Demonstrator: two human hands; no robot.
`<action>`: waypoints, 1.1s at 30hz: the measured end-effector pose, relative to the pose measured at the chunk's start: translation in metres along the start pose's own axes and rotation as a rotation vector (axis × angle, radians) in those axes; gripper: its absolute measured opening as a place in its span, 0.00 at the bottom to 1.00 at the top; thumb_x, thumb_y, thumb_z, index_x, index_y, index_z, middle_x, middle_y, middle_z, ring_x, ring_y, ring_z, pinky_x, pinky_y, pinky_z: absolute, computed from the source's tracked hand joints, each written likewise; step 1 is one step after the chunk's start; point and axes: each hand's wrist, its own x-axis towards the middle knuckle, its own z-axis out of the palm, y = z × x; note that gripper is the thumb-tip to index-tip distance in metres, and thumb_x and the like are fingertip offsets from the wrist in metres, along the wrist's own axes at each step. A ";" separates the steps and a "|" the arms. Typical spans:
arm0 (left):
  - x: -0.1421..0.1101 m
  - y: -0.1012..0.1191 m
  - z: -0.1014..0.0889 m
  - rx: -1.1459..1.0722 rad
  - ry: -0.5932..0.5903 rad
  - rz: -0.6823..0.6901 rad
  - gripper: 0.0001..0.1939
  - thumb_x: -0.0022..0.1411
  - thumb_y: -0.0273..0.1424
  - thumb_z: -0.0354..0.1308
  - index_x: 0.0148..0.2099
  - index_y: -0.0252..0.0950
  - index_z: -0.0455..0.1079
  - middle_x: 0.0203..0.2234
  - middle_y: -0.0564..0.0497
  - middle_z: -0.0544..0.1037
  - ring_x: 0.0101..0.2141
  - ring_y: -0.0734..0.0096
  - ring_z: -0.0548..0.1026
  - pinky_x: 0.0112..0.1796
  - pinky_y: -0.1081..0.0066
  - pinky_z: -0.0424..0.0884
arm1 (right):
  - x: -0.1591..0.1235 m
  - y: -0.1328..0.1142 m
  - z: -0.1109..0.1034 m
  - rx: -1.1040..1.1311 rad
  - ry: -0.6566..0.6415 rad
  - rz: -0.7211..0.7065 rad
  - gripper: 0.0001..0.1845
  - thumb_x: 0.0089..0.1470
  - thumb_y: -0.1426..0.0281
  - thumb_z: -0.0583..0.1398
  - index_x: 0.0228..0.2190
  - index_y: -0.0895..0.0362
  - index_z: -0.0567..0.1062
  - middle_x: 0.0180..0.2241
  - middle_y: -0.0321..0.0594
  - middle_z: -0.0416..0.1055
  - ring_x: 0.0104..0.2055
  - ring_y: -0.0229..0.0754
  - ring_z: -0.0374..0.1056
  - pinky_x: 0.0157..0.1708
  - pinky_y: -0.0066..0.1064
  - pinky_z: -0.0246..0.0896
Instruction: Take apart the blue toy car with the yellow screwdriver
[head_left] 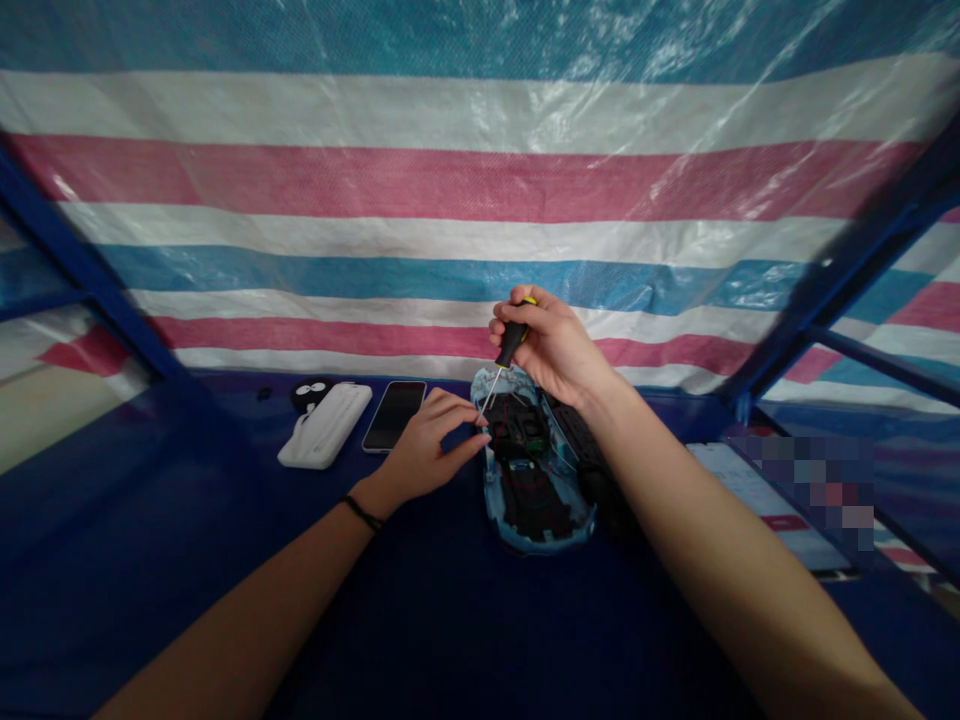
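My right hand [551, 340] is closed around the black and yellow handle of a screwdriver [513, 340], its thin metal shaft slanting down to the left. The shaft's tip reaches the fingertips of my left hand [431, 440], whose thumb and forefinger are slightly apart; anything tiny at the tip is too small to make out. Beneath both hands, a light-blue toy car body shell [540, 545] lies upside down, showing black inner parts and thin wires. A black car chassis [574, 435] with wheels sits just right of the shell, partly hidden by my right forearm.
On the dark blue table [420, 620], a white power bank [326, 425], a small black round item [309, 393] with white spots and a phone [394, 415] lie left. A tablet-like screen [772, 505] lies right. Blue frame bars [847, 260] and striped plastic sheeting [450, 180] enclose the space.
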 end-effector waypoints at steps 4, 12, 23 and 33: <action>0.000 -0.002 -0.003 -0.010 0.021 0.040 0.04 0.75 0.31 0.58 0.46 0.37 0.73 0.40 0.49 0.81 0.43 0.62 0.76 0.50 0.60 0.68 | -0.002 -0.003 0.001 -0.014 -0.007 0.004 0.21 0.46 0.73 0.70 0.36 0.54 0.64 0.29 0.31 0.68 0.30 0.33 0.68 0.33 0.26 0.65; -0.005 -0.012 -0.016 -0.035 0.086 -0.090 0.06 0.63 0.25 0.50 0.37 0.37 0.68 0.34 0.48 0.76 0.40 0.61 0.72 0.44 0.61 0.68 | -0.011 0.021 0.016 -0.169 -0.170 0.105 0.18 0.46 0.71 0.66 0.36 0.53 0.63 0.28 0.28 0.66 0.29 0.34 0.64 0.32 0.29 0.56; -0.006 -0.019 -0.020 0.051 -0.378 0.114 0.06 0.62 0.21 0.59 0.37 0.35 0.75 0.36 0.49 0.77 0.41 0.62 0.70 0.47 0.62 0.66 | -0.012 0.018 0.012 -0.319 -0.210 0.069 0.16 0.46 0.73 0.63 0.36 0.53 0.63 0.29 0.28 0.65 0.30 0.34 0.64 0.34 0.30 0.55; -0.008 -0.020 -0.008 -0.079 -0.433 0.093 0.02 0.65 0.25 0.70 0.41 0.37 0.83 0.38 0.50 0.80 0.43 0.63 0.69 0.46 0.63 0.65 | -0.016 -0.044 0.008 -0.194 -0.088 -0.119 0.17 0.47 0.78 0.65 0.33 0.53 0.63 0.29 0.30 0.61 0.28 0.32 0.61 0.30 0.29 0.60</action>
